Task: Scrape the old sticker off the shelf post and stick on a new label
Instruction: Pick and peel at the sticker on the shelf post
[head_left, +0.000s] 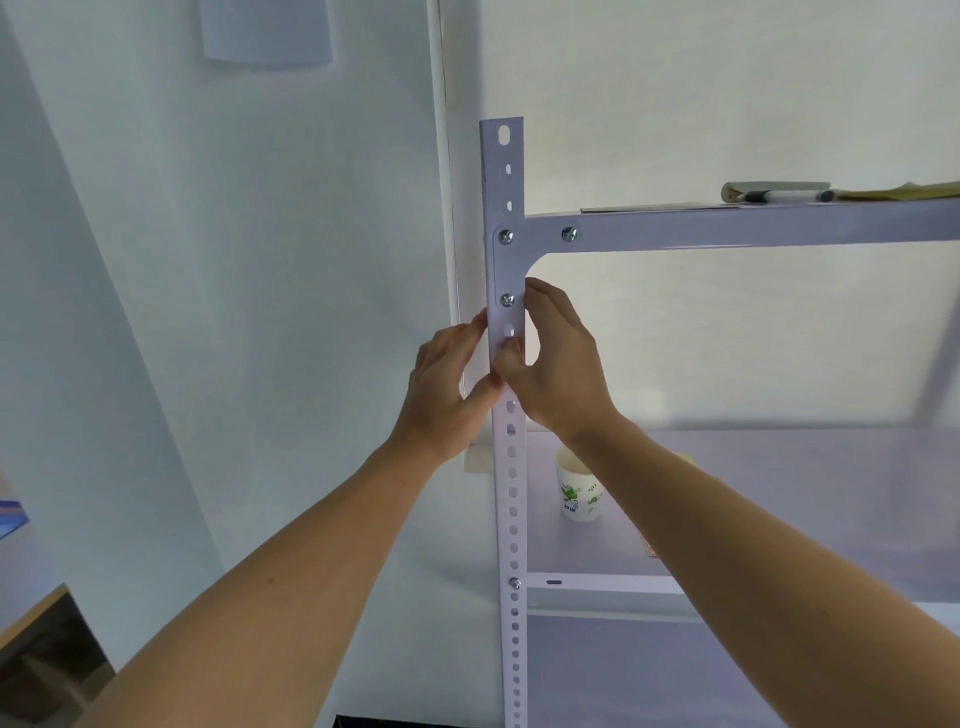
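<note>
While reaching up to the white shelf post (511, 493), worth noting its lie first: straight up and down, long way running top to bottom, little holes in a row down the front. Right in the middle of the view, wall (260, 260) to the left, shelves to the right.

Left grip (447, 379) on the left side of the post, fingertips at the left edge, thumb tip pressed on the front. Closed on the post in a pinch, by the look of it. Right grip (563, 364) on the right side, fingers hooked round the right edge just under a screw (507, 300), thumb pressed on the front. Closed on the post too. Thumbs touching or nearly so, right one just above left.

Hard to tell the thing under the thumbs: maybe the new label, maybe a last bit of old sticker, white on white and mostly hidden. No scraper in either grip.

Probably pressing something flat right now. Next, best to rub up or down along the post, not across. Right thumb nearer the spot, so better for that; left for keeping things steady.

Paper cup (579, 488) on the lower shelf (779, 467), just behind the post. Marker (789, 196) up on the top shelf (727, 228), well off to the right.
</note>
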